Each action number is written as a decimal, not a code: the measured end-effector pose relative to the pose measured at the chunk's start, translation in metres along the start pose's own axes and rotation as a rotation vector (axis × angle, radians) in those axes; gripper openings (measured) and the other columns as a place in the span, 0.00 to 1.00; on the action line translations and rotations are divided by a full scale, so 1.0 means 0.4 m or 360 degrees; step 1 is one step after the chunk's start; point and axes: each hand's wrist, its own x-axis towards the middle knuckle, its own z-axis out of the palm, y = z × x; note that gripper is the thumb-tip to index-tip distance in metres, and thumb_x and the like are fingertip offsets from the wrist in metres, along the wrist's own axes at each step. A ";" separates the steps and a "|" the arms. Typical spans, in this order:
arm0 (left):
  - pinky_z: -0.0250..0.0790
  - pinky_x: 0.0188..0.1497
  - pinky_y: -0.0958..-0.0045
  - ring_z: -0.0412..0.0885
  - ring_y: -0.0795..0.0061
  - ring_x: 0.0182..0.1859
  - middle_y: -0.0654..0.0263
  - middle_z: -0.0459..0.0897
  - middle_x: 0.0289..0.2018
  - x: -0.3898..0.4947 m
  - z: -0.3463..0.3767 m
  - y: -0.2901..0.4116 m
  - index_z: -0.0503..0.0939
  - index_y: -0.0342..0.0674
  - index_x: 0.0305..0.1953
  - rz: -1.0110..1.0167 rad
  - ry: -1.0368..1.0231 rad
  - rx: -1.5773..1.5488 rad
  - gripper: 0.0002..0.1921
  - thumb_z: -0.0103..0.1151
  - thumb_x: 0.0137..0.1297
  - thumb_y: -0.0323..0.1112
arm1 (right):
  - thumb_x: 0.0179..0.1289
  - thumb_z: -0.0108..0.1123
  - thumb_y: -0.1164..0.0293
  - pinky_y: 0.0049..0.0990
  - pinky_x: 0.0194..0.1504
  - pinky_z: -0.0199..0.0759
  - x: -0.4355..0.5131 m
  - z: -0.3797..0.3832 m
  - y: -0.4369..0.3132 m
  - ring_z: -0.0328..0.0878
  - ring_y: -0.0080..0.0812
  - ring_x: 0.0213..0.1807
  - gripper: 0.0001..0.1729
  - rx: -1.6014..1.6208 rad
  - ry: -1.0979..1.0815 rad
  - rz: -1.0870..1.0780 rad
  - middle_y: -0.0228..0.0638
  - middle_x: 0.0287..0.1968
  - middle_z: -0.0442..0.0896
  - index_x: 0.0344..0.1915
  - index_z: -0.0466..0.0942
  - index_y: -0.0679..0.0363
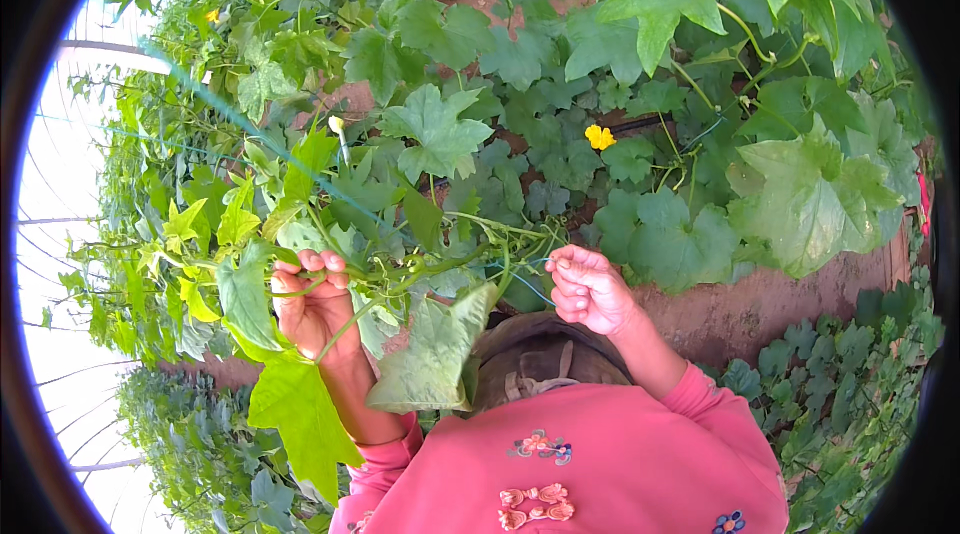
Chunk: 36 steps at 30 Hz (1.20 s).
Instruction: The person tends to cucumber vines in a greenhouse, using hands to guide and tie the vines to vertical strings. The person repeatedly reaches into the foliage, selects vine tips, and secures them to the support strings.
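Note:
A leafy green climbing vine [450, 260] with curling tendrils stretches across between my two hands. My left hand [311, 301] grips a stem of it at the left, fingers curled around, with a broad leaf [251, 294] partly covering the fingertips. At the vine's right end, my right hand [589, 282] pinches a thin blue twine [534, 288] between thumb and forefinger. That twine runs to the stem beside the hand; whether it is looped around the stem cannot be made out. A large pale leaf [435, 354] hangs below the vine, between my forearms.
A blue-green string [247, 125] slants down from the upper left toward the vine. Dense foliage [450, 31] with a yellow flower [600, 137] stands ahead. A bare soil strip [772, 309] lies at right, with more plants [832, 384] beyond. Greenhouse ribs [105, 46] arch at far left.

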 end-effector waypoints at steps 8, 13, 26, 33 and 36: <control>0.63 0.36 0.71 0.69 0.61 0.36 0.58 0.72 0.32 -0.017 -0.001 -0.009 0.72 0.39 0.39 -0.0016 0.0004 0.0068 0.11 0.45 0.64 0.39 | 0.52 0.56 0.73 0.25 0.40 0.66 0.100 -0.106 0.063 0.73 0.29 0.40 0.13 -0.1788 0.0823 -0.1090 0.34 0.36 0.77 0.39 0.73 0.63; 0.63 0.35 0.72 0.69 0.61 0.36 0.59 0.72 0.32 -0.022 0.005 -0.012 0.73 0.39 0.38 -0.0036 -0.0008 0.0094 0.11 0.44 0.64 0.40 | 0.45 0.61 0.71 0.28 0.38 0.64 0.138 0.033 0.063 0.72 0.34 0.34 0.08 -0.2395 0.0302 -0.1534 0.35 0.28 0.76 0.28 0.77 0.61; 0.66 0.34 0.71 0.68 0.62 0.36 0.58 0.70 0.32 -0.031 0.003 0.018 0.73 0.39 0.38 0.0004 0.0028 0.0039 0.11 0.46 0.64 0.39 | 0.45 0.56 0.75 0.30 0.34 0.60 0.179 0.089 0.037 0.71 0.34 0.29 0.01 -0.2716 -0.0248 -0.1189 0.34 0.25 0.74 0.22 0.75 0.60; 0.64 0.33 0.71 0.68 0.61 0.34 0.57 0.72 0.32 -0.028 -0.027 0.029 0.72 0.38 0.38 0.0072 0.0078 0.0069 0.11 0.45 0.64 0.40 | 0.49 0.58 0.81 0.24 0.33 0.66 0.145 0.062 0.028 0.71 0.29 0.29 0.05 -0.2115 -0.0371 -0.1371 0.35 0.29 0.74 0.29 0.73 0.65; 0.63 0.38 0.69 0.66 0.63 0.34 0.58 0.68 0.31 -0.027 -0.009 0.029 0.67 0.33 0.36 0.0024 0.0117 -0.0043 0.11 0.48 0.62 0.37 | 0.50 0.59 0.79 0.22 0.32 0.65 0.134 0.057 0.032 0.70 0.27 0.28 0.06 -0.1977 -0.0317 -0.1371 0.34 0.28 0.74 0.30 0.72 0.66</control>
